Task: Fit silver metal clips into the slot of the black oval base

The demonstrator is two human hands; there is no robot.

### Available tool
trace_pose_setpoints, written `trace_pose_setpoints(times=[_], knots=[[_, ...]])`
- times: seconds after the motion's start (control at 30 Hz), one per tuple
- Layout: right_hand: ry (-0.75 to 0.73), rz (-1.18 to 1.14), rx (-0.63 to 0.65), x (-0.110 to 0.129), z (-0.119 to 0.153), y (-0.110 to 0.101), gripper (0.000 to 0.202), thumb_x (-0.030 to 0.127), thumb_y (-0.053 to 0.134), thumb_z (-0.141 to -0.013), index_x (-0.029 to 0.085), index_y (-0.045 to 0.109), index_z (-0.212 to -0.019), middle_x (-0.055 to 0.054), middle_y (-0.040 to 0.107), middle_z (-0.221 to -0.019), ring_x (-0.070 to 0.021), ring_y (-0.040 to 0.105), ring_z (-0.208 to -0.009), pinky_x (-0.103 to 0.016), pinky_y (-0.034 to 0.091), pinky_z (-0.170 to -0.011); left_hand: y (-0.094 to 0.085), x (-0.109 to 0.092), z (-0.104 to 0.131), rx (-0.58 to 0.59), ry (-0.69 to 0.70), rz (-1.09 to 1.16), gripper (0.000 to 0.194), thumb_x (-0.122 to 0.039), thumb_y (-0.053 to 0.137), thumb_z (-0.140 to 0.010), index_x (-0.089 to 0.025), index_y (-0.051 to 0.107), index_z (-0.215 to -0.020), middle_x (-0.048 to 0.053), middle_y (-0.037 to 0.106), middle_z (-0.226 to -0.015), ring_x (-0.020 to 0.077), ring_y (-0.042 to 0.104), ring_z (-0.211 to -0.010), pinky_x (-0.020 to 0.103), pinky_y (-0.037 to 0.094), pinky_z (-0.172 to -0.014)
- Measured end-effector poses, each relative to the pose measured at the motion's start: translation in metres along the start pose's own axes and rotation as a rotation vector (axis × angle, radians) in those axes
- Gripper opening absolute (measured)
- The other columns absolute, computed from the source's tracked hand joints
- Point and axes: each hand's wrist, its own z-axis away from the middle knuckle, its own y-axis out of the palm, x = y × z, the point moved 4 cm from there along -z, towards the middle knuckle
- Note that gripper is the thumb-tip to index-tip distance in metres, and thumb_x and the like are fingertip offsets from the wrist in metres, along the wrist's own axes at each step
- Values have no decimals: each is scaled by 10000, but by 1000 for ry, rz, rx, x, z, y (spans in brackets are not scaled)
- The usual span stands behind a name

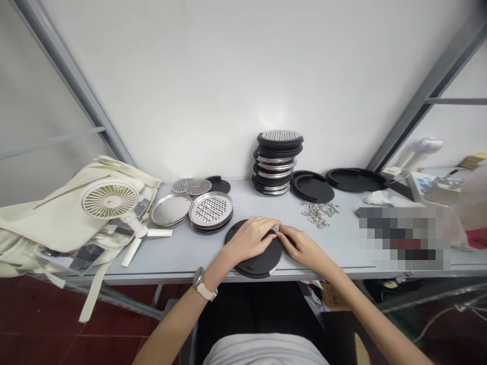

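Both left hand (254, 236) and right hand (300, 245) pinched on a slim shiny piece (275, 229) above a smooth black disc (261, 263).

Tall mixed stack (277, 165): 1. Handheld fan (110, 199): 1. Wristwatch (199, 276): 1. Loose perforated discs (199, 187): 2. Nearest black disc (262, 264): 1. Small metal loops (319, 213): many, tangled, exact count unreadable.

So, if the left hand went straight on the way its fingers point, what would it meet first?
Most likely the right hand, its fingertips close to those of the left hand by the black disc; whether they touch is unclear.
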Motion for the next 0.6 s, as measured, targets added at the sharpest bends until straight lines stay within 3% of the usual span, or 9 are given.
trace_pose_setpoints(times=[0.6], knots=[[-17,86,-26,1,2,1,214,252,355,-976,188,556,-941,-84,660,-853,-205,631,-768,-310,474,-692,0,0,-1,5,4,44,284,-195,488,-918,-184,507,-1201,62,625,-1149,193,574,-1068,356,431,-968]])
